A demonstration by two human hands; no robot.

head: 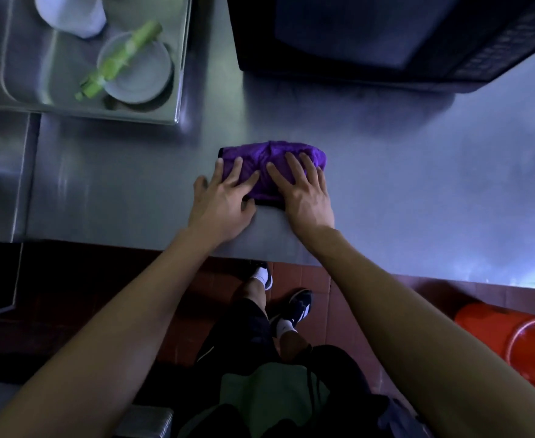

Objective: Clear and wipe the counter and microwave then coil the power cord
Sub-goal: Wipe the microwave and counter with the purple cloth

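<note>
A folded purple cloth [267, 153] lies on the steel counter [417, 191], in front of the black microwave [386, 36]. My left hand [222, 200] presses on the cloth's left part with spread, straight fingers. My right hand [304, 191] lies flat on its right part, fingers also straight. Both hands sit near the counter's front edge. No power cord shows in this view.
A steel tray [181, 58] at the back left holds a white bowl [140, 71], a green stick-shaped object [117, 61] and a white cup [70, 14]. An orange bucket [519, 339] stands on the tiled floor at the right. My feet are below the counter edge.
</note>
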